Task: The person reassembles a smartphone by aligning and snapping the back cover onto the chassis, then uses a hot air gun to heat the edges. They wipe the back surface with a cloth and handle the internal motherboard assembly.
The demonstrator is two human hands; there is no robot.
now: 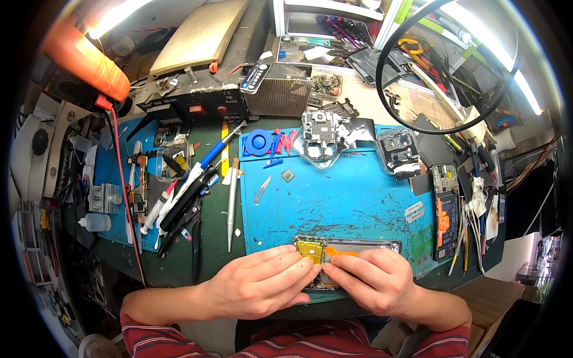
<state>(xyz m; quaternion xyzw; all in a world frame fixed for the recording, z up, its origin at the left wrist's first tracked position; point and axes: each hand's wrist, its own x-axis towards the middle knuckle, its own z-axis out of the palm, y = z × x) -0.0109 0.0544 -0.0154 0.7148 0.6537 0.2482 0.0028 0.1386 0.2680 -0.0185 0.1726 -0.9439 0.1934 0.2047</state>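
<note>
An opened phone [382, 245] lies at the near edge of the blue mat, its dark frame lengthwise before me. At its left end sits a circuit board [310, 249] with gold-coloured shielding. My left hand [259, 283] is closed, fingertips pressed together on the board's near edge. From the other side, my right hand [373, 279] pinches beside the board, at an orange ribbon cable [341, 252] that runs over the phone. The fingertips of both hands nearly meet, and they hide the lower part of the phone and the exact contact.
On the blue mat [334, 203] lie a small chip [287, 175] and a pointed blade [262, 190]. Clear-cased phone parts [322, 134] stand at its far edge. Another opened phone [446, 209] is at right. Tweezers, a syringe [155, 212] and pens crowd the left. A cable loop [382, 65] hangs above.
</note>
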